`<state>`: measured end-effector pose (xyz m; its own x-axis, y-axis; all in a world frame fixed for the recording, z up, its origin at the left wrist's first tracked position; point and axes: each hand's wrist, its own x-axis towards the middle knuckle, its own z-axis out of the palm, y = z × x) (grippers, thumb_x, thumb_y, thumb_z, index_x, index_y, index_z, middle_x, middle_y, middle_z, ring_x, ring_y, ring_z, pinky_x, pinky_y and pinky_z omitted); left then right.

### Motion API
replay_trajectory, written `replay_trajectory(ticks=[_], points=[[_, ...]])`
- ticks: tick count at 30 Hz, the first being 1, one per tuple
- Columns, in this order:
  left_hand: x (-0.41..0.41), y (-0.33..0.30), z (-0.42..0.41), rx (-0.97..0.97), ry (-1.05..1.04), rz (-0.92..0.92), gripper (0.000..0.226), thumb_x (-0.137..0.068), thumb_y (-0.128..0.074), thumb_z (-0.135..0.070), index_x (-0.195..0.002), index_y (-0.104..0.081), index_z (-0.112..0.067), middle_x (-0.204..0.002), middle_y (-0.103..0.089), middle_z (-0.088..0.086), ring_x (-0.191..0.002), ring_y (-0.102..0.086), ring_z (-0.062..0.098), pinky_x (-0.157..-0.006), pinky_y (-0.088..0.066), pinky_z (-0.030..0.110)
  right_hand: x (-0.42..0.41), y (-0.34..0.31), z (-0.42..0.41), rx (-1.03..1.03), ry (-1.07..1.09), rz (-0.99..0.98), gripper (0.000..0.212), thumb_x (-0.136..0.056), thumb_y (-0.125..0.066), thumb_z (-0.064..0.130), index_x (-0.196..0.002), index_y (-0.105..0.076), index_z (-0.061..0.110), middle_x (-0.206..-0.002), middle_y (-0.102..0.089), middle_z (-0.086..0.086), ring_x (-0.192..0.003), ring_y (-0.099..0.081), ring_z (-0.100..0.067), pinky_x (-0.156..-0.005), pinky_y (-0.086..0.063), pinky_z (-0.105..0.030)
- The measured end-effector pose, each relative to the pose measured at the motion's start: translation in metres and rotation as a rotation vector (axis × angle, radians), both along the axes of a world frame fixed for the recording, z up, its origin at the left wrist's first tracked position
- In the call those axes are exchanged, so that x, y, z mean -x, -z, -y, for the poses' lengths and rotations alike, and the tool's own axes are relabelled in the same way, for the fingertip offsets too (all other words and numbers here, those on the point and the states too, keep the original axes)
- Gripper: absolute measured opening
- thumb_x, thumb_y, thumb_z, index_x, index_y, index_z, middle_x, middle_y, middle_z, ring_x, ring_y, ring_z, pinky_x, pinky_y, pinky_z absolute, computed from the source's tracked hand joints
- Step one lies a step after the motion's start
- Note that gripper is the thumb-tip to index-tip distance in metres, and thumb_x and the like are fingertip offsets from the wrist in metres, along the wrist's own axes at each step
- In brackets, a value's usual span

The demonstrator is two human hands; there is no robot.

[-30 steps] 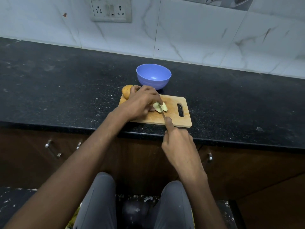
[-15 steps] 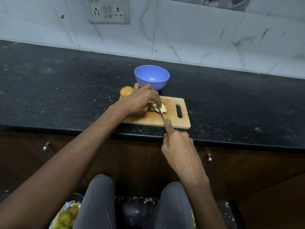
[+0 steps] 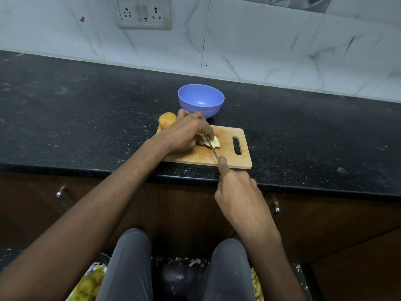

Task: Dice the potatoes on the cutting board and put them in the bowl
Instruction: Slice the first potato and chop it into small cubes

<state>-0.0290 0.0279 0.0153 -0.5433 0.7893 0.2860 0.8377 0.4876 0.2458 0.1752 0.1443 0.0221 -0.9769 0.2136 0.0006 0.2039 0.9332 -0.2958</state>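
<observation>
A wooden cutting board (image 3: 227, 158) lies near the counter's front edge. My left hand (image 3: 186, 133) curls over a pale cut potato piece (image 3: 214, 144) on the board and holds it down. My right hand (image 3: 236, 192) grips a knife (image 3: 213, 152), index finger stretched along the blade's back, and the blade rests in the potato piece. A whole unpeeled potato (image 3: 166, 120) sits at the board's far left corner. Just behind the board stands a blue bowl (image 3: 200, 100), with nothing seen inside.
The black stone counter (image 3: 86, 118) runs to a white tiled wall with a socket panel (image 3: 143, 13). Wooden cabinet doors with metal handles (image 3: 61, 191) are below. Bags of yellowish items lie on the floor by my knees (image 3: 89, 283).
The knife blade has slid further into the potato piece and my left hand has shifted slightly on it. The view has tilted a little downward.
</observation>
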Motion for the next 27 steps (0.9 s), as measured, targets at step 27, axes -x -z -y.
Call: replay_trajectory(ticks=[27], points=[[-0.001, -0.003, 0.024, -0.223, -0.156, 0.154, 0.067, -0.084, -0.082, -0.029, -0.143, -0.054, -0.043, -0.134, -0.061, -0.011, -0.135, -0.038, 0.013, -0.101, -0.019, 0.037, -0.007, -0.019, -0.032, 0.274, 0.001, -0.094, 0.011, -0.104, -0.056, 0.031, -0.103, -0.064, 0.023, -0.079, -0.069, 0.001, -0.074, -0.063, -0.016, -0.063, -0.051, -0.037]])
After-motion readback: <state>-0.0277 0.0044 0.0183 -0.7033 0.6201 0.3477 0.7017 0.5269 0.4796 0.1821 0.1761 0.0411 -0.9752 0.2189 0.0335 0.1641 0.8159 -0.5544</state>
